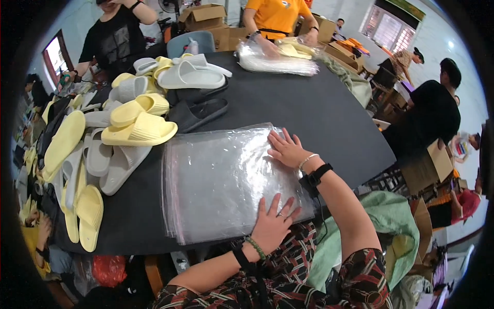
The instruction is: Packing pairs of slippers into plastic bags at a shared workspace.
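Note:
A stack of clear plastic bags (216, 180) lies flat on the black table (309, 110) in front of me. My left hand (271, 222) rests on its near right part with the fingers spread. Farther up, my right hand (289, 149) lies on the far right corner of the stack, fingers apart too. Neither hand grips anything. Left of the bags is a heap of slippers, among them a yellow slipper (139, 130), a grey slipper (126, 167) and a black slipper (198, 113). A white slipper (190, 76) sits at the far side of the heap.
Across the table a person in an orange shirt (278, 15) handles another pile of clear bags (278, 64) with yellow slippers. A person in black (116, 38) stands at the far left. Green cloth sacking (381, 211) hangs at my right, near an open cardboard box (429, 165).

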A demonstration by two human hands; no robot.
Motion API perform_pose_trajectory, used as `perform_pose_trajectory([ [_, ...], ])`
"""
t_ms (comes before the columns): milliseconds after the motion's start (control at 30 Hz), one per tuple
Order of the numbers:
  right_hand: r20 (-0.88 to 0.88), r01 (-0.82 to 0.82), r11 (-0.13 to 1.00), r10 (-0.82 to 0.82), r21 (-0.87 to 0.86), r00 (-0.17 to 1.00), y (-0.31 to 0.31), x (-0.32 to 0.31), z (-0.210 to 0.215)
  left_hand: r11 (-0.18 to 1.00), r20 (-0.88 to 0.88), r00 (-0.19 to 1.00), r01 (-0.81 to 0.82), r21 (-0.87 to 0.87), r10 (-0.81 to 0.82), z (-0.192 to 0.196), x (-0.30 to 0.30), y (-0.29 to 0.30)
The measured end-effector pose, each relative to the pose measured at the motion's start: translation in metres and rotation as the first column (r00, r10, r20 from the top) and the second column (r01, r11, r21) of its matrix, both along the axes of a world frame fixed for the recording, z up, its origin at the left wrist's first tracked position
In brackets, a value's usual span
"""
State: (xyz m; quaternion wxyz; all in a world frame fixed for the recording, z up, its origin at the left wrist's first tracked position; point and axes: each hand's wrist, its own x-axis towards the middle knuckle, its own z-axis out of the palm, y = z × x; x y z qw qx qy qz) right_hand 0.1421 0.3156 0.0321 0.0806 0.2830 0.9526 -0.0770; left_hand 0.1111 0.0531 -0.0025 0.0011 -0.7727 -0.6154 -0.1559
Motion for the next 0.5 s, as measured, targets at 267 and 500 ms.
perform_pose_trajectory([
  [267,-0.294,-0.049,0.991,0.083,0.121,0.952,-0.058,0.034,0.038,0.995,-0.090,0.993,-0.072,0.074,0.078,-0.014,-0.001,0.002],
  [500,-0.230,-0.042,0.998,0.050,0.041,0.972,-0.087,0.071,-0.011,0.959,0.129,0.986,0.068,0.274,-0.107,-0.007,0.001,-0.005],
])
